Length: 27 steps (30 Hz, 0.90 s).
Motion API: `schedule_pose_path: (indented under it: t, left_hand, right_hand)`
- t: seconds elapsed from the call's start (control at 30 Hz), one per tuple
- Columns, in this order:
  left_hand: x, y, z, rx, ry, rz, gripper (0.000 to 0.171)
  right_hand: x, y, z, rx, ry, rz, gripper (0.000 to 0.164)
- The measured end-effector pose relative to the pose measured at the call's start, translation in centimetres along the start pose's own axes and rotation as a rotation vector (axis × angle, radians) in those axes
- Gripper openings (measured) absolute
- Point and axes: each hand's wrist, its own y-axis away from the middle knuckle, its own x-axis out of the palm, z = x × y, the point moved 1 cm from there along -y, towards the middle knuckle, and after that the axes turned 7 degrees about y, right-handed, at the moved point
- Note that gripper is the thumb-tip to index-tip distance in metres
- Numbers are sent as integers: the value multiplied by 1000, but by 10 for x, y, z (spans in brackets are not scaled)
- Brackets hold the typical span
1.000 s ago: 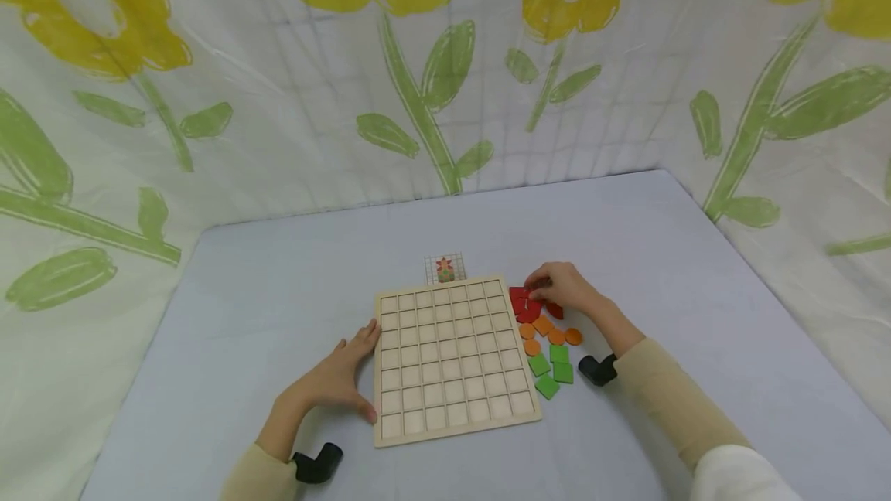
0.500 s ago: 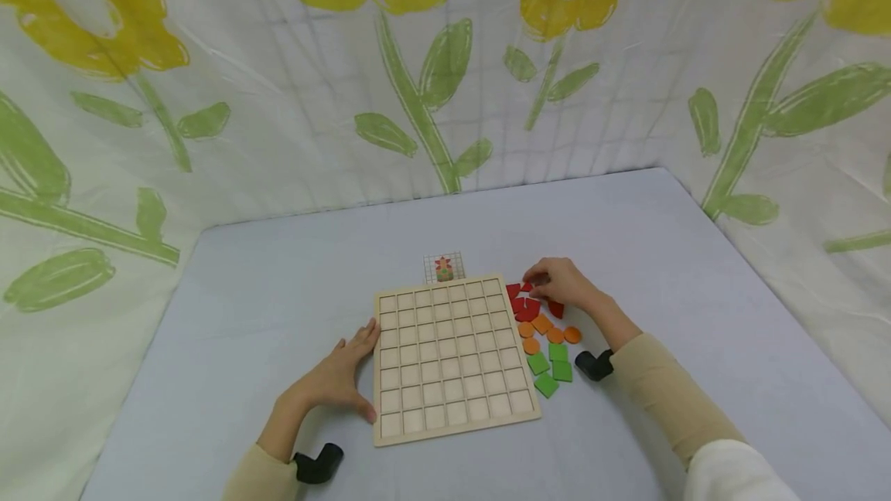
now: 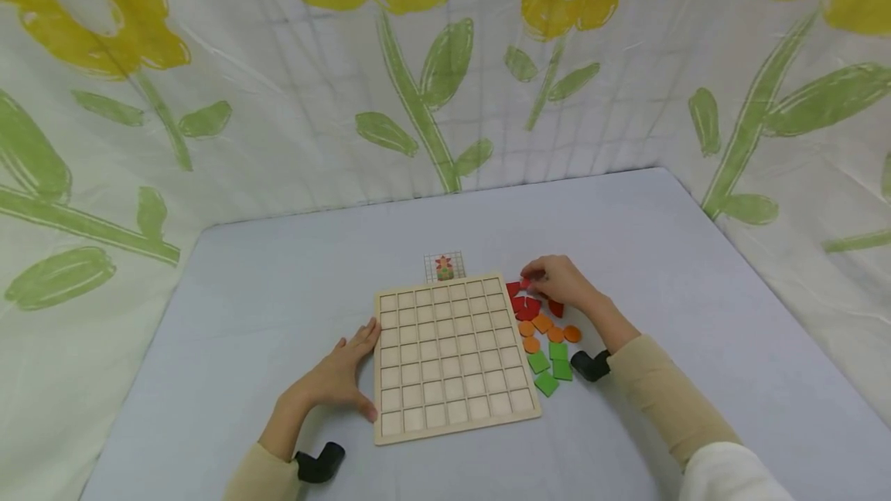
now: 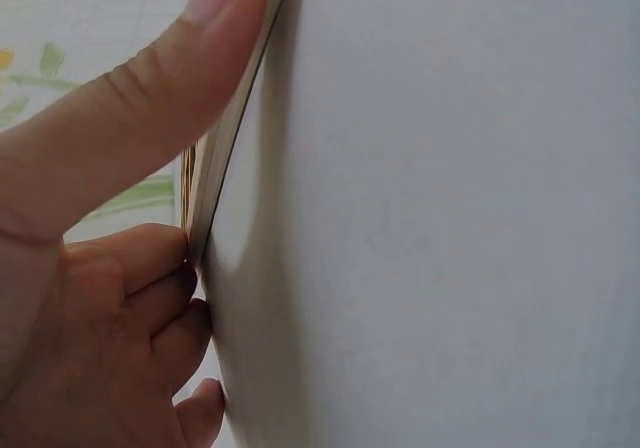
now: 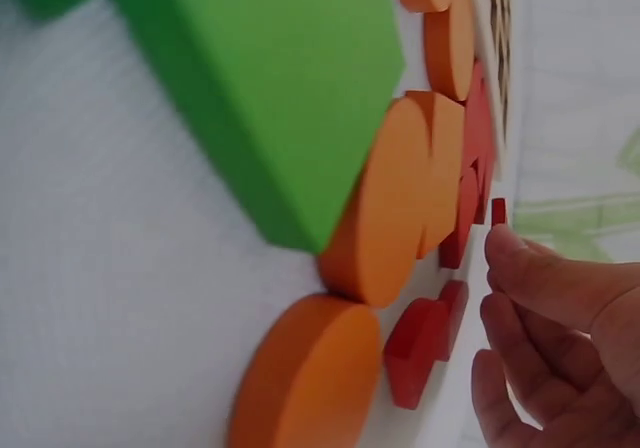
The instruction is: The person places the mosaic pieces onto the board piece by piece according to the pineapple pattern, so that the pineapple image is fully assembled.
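Note:
My left hand (image 3: 337, 372) rests along the left side of a square wooden grid board (image 3: 454, 368). Its thumb and fingertips are spread apart against the board's edge, and the left wrist view shows the thumb (image 4: 130, 108) on that edge. Past the board's upper right corner, my right hand (image 3: 565, 283) pinches a small red piece (image 5: 498, 210) between thumb and fingers, mostly hidden by the fingertips. Several other red pieces (image 3: 527, 308) lie close below that hand. Orange pieces (image 3: 572, 333), some round, come nearer, then green square pieces (image 3: 546, 385).
A small gridded card with a printed figure (image 3: 444, 267) lies at the board's far edge. All of it is on a pale cloth-covered table (image 3: 292, 277). A flower-print curtain (image 3: 313, 138) hangs behind. Black wrist mounts (image 3: 320, 462) sit by both wrists.
My right hand has drawn back slightly, and a red piece now shows at its fingertips, away from the other red ones. The left hand and board stay put.

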Motion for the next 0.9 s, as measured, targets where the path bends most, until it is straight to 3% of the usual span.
schedule_pose_path:
  t: [0.27, 0.7, 0.9]
  left_hand:
    - [-1, 0, -1, 1, -6, 1, 133]
    - [0, 0, -1, 12, -8, 2, 133]
    - [0, 0, -2, -4, -14, 1, 132]
  right_hand:
    - [0, -3, 7, -30, -18, -53, 21]
    - [9, -7, 33, -41, -110, 13, 28]
    - [18, -10, 44, -90, -98, 20, 25]
